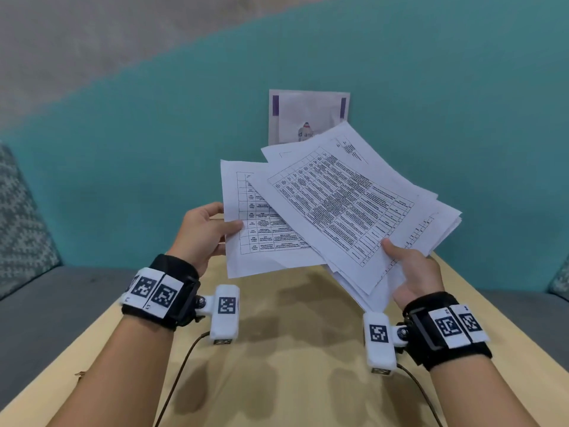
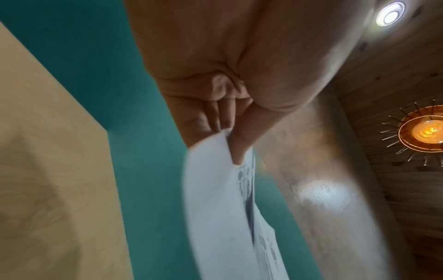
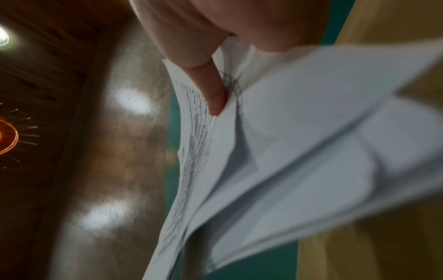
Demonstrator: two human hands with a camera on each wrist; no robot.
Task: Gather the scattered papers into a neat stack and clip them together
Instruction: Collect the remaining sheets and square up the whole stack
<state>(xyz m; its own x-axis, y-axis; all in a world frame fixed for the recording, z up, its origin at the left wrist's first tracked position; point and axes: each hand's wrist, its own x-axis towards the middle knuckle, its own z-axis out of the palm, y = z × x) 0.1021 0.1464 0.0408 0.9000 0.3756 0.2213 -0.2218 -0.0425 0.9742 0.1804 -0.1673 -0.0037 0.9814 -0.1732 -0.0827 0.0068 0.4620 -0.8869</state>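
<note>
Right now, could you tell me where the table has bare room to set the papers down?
The table shows bare wood between the two wrists and below the lifted papers. The left hand and right hand each keep a grip on sheets above its far end, so that end is crowded. A card leans against the teal wall behind.

papers (image 1: 335, 208): white, printed with black gridded tables
table (image 1: 277, 349): pale yellow wood grain
wall (image 1: 154, 134) behind table: teal
poster (image 1: 308, 115) on wall: white, purple bars at top corners
wristbands (image 1: 160, 291): black, with white tags in black square code
cushion (image 1: 21, 217) left of table: grey-white knit pattern
</note>
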